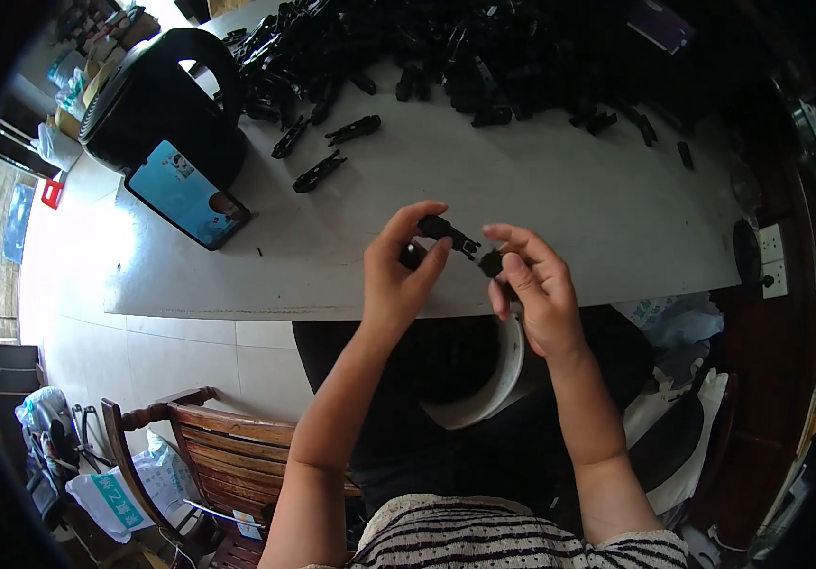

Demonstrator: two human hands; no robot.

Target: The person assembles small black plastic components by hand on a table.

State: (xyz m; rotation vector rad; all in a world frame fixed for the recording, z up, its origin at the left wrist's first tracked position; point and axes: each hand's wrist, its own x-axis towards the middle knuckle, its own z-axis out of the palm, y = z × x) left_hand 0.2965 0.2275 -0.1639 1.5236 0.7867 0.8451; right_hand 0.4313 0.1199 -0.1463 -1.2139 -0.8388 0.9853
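Note:
Over the table's near edge, my left hand [402,261] is closed round a long black plastic part [448,233] with a forked end pointing right. Another dark piece shows under its fingers, too hidden to name. My right hand [539,289] pinches a small black plastic piece [492,263] between thumb and fingers, a short gap away from the forked end. Farther off on the table lie several loose black plastic parts [320,173] of a similar long shape. Behind them a big heap of black plastic parts [446,57] spreads across the far side.
A lit phone [188,194] leans against a black kettle [156,104] at the left of the grey table [237,284]. Below the table edge, a white bucket [512,370] sits at my lap. A wooden chair [228,446] stands left; wall sockets [772,261] are at right.

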